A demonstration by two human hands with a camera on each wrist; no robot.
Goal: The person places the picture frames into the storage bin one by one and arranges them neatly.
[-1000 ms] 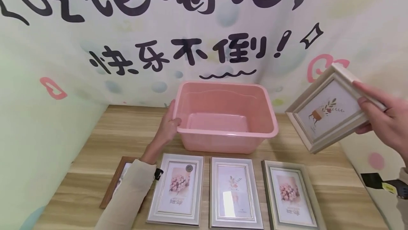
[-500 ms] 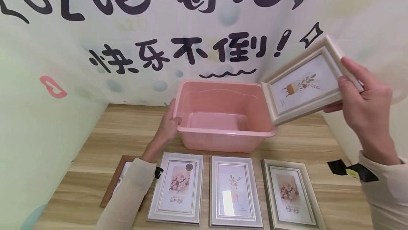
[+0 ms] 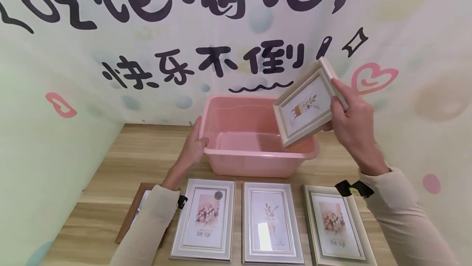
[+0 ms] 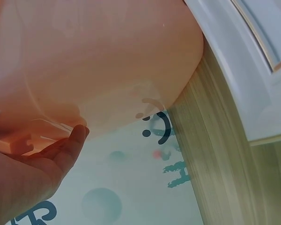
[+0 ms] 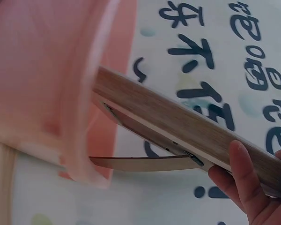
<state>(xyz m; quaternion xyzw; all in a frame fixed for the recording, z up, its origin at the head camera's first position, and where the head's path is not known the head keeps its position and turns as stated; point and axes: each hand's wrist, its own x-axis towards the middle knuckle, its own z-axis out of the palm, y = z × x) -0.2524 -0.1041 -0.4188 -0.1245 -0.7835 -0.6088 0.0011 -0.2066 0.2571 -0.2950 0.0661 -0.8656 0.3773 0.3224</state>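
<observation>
Brown frame (image 3: 134,209): about 8 o'clock from the pink tub (image 3: 250,165), partly hidden behind the left sleeve (image 3: 144,227).
Left hand (image 3: 191,145): at the tub's 9, thumb and fingers hooked round the rim.
Left silver frame (image 3: 203,221): flat on the table (image 3: 96,204) at 7.
Tub feel: light, kinda bendy plastic I reckon, probably slick, so the rim's the spot to grab.
Middle silver frame (image 3: 273,225): flat at 6, glare on the front.
Held frame (image 3: 307,104): tilted at 2 o'clock over the tub's right side, can't tell if touching. Looks stiff, not too heavy; front could be glass, so treat as fragile. Take the outer edges, not the stand leg (image 5: 147,164) sticking out back.
Far right frame (image 3: 337,229): flat, near 5.
Right hand (image 3: 353,124): 3 o'clock, pinching the Held frame's right end.
</observation>
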